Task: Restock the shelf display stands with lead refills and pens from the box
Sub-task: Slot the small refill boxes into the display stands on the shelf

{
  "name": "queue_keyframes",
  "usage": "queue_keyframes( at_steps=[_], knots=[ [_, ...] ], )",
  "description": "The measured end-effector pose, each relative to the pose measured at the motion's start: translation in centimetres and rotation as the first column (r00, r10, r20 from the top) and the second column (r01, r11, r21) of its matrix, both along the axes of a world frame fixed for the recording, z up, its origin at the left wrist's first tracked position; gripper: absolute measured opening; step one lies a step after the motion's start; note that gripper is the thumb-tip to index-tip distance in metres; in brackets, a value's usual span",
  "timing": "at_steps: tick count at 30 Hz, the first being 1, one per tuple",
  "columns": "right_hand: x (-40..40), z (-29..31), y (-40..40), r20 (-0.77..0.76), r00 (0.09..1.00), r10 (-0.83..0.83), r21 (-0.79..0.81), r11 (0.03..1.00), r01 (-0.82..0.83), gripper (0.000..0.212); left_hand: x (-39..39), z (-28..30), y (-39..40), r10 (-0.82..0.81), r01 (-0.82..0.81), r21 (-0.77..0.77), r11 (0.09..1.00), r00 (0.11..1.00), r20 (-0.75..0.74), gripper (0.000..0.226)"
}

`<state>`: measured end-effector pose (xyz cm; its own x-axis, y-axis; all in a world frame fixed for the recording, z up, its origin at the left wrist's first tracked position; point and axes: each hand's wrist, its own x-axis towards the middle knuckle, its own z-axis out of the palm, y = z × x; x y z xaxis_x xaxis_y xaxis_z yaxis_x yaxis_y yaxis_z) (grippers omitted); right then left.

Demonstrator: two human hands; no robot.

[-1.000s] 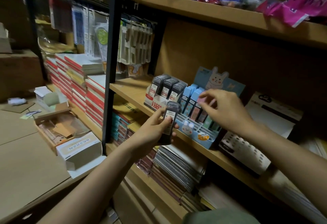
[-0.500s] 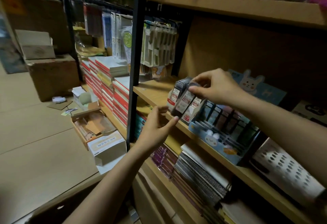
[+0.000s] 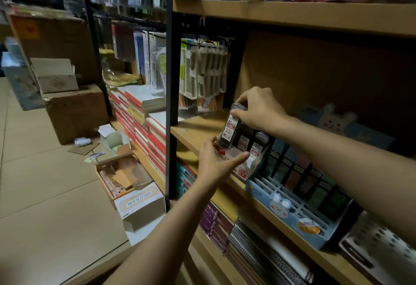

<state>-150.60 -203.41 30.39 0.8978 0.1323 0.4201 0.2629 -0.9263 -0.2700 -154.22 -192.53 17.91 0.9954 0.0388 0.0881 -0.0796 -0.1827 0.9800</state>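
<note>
One dark lead refill case (image 3: 229,128) is pinched at its cap by the right hand (image 3: 258,110) and is held tilted above the red-and-white display stand (image 3: 242,167) on the wooden shelf (image 3: 198,130). Two more refill cases (image 3: 251,144) are seen standing in that stand. The stand's front is steadied by the left hand (image 3: 216,163), thumb and fingers curled around it. One blue bunny-printed stand (image 3: 290,212) is set just beside it.
</note>
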Motion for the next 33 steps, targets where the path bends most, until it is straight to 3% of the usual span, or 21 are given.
queue_keyframes(
  at_steps=[12,17,22,25,28,31,33],
  knots=[
    [-1.3,-3.8,1.5,0.055,0.998,-0.002,-0.247,0.969,0.015,0.03,0.1,-0.6,-0.2,0.032,-0.033,0.027,0.999,0.999,0.019,0.098],
    [-1.8,-4.2,0.9,0.126,0.99,0.07,-0.192,0.98,-0.045,0.036,-0.7,-1.5,-0.2,0.019,-0.025,0.053,0.998,0.992,0.125,0.094],
    [-2.5,-3.9,0.0,0.062,0.992,0.107,-0.28,0.956,-0.086,0.033,-1.6,-2.2,0.0,-0.037,0.019,0.1,0.995,0.983,0.181,0.086],
    [-4.1,-3.7,0.0,0.06,0.99,0.129,-0.176,0.977,-0.117,0.04,-2.5,-1.6,0.9,-0.085,0.057,0.161,0.985,0.981,0.175,0.077],
    [-7.2,-4.5,0.2,0.139,0.974,0.178,0.028,0.983,-0.184,0.028,-4.9,-2.2,3.0,-0.109,0.057,0.227,0.972,0.969,0.221,0.067],
    [-11.5,-7.4,1.4,0.142,0.962,0.232,0.174,0.951,-0.255,0.017,-9.1,-5.1,5.7,-0.017,-0.035,0.212,0.977,0.971,0.238,0.046],
    [-14.3,-10.9,2.7,0.076,0.957,0.28,0.195,0.937,-0.29,0.014,-12.6,-8.7,7.5,0.088,-0.117,0.183,0.976,0.983,0.16,0.033]
  ],
)
